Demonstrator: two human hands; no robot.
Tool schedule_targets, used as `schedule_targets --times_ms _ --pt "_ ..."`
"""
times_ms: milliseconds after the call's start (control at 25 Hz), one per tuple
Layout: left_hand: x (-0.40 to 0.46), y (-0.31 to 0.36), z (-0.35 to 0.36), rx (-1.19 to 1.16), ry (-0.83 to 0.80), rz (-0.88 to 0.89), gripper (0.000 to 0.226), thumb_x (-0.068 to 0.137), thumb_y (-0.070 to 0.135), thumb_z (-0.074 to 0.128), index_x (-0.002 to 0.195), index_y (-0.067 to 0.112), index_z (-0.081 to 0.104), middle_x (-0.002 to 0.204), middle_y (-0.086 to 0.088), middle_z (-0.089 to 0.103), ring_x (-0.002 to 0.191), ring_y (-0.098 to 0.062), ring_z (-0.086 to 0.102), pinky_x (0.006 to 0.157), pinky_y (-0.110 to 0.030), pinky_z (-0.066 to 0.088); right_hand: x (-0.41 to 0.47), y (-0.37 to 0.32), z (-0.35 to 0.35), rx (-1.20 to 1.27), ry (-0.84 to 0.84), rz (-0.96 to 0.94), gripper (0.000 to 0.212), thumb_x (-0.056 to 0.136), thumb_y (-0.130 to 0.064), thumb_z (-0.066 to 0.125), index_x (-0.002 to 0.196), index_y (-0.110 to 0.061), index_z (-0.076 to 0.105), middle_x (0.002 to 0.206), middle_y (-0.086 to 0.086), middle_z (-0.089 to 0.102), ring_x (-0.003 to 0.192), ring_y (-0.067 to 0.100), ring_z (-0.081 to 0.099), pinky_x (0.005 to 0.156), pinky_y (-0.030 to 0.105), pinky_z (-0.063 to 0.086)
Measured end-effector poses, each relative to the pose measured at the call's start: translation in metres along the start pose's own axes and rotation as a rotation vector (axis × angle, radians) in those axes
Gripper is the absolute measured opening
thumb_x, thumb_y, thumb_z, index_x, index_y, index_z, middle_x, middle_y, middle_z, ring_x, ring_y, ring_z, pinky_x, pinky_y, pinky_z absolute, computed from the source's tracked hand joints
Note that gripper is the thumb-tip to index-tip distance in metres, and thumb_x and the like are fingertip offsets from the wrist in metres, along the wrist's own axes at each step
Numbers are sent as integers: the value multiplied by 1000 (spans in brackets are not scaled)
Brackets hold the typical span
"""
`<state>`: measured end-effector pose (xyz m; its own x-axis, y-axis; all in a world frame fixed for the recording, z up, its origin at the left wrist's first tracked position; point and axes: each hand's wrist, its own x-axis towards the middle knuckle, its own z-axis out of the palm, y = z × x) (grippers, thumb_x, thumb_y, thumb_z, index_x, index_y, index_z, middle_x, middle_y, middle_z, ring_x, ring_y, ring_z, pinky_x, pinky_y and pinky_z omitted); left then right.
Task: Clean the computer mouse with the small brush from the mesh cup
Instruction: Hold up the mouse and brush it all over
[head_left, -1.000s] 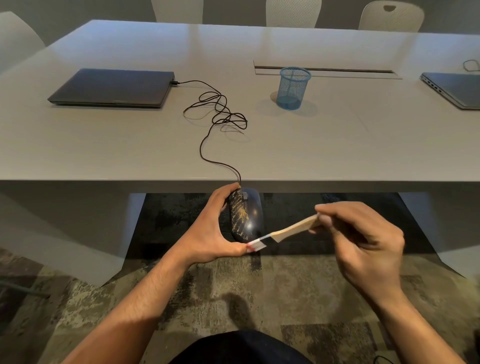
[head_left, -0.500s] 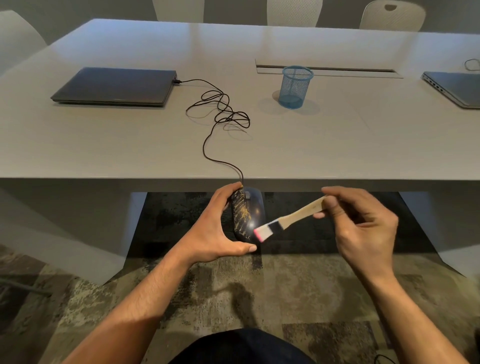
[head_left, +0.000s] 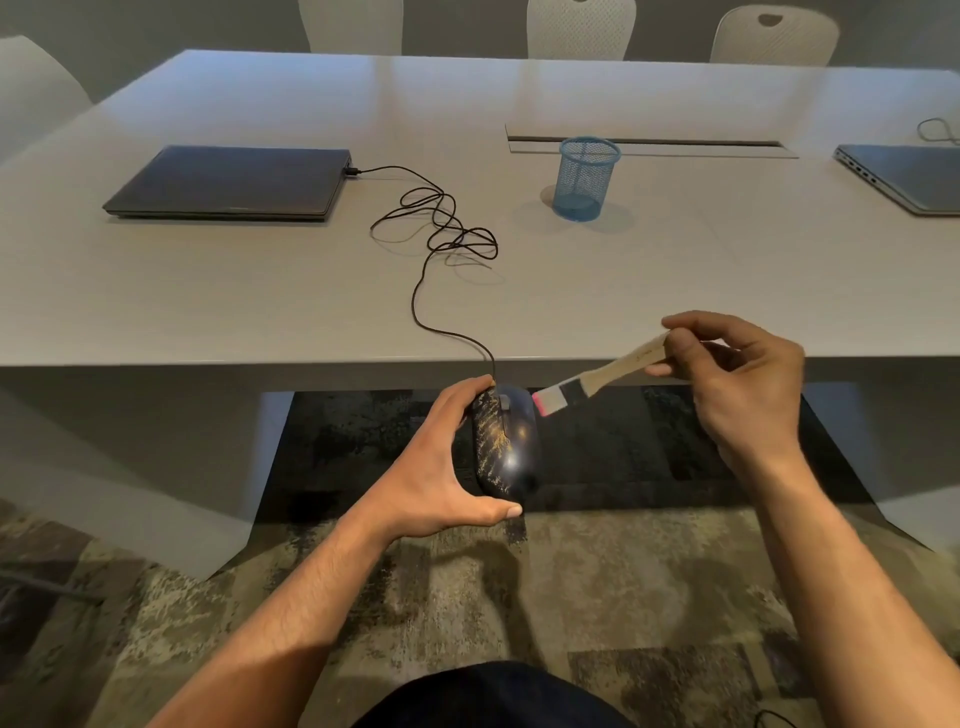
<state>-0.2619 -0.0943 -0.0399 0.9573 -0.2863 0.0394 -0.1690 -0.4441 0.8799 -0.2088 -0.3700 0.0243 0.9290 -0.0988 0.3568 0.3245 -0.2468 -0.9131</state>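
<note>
My left hand (head_left: 441, 467) grips a dark computer mouse (head_left: 506, 441) streaked with yellowish dust, held off the table's near edge, thumb at its rear and fingers at its front. My right hand (head_left: 737, 384) pinches the wooden handle of a small flat brush (head_left: 597, 376). Its pink-tipped bristles hover just right of the mouse's front end, close to it; contact is unclear. The blue mesh cup (head_left: 587, 179) stands on the table, far behind.
The mouse cable (head_left: 441, 234) runs in loops across the grey table (head_left: 260, 291) to a closed laptop (head_left: 228, 182) at the left. A second laptop (head_left: 909, 176) lies at the far right. Chairs stand behind the table; patterned carpet lies below.
My right hand has lifted the brush from the mouse's rear up and right to beside its front end. My left hand and the mouse have stayed put.
</note>
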Motion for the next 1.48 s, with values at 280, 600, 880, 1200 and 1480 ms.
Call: schedule_targets --times_ms 280,600,880,1200,1480 --pt "-1 3 7 26 -40 29 116 57 39 92 151 33 23 148 20 28 138 6 28 116 -18 27 27 3 18 -62 -112 75 15 95 -7 67 105 -12 76 90 6 76 74 17 77 75 28 63" --pt "-3 7 9 33 -66 39 116 58 36 92 151 31 22 148 20 26 137 9 27 113 -12 25 40 4 24 -121 -100 55 14 95 -8 67 105 -15 74 91 2 74 70 12 76 70 20 61" --pt "-1 7 9 44 -67 42 117 59 37 93 151 33 20 148 22 25 138 8 25 113 -12 24 37 8 28 -49 10 82 13 95 -10 67 101 -19 74 92 -1 74 73 12 77 70 22 62" --pt "2 5 13 25 -67 29 120 59 35 93 152 36 18 148 23 25 135 14 25 107 -4 24 7 13 56 343 152 383 8 93 -6 69 96 -11 74 86 5 76 73 14 76 71 22 61" --pt "3 5 16 -43 -58 19 123 58 34 93 152 44 13 153 22 25 140 11 26 114 -13 23 -15 19 89 406 115 615 5 87 -9 75 87 -13 77 79 -1 77 74 8 69 64 21 56"
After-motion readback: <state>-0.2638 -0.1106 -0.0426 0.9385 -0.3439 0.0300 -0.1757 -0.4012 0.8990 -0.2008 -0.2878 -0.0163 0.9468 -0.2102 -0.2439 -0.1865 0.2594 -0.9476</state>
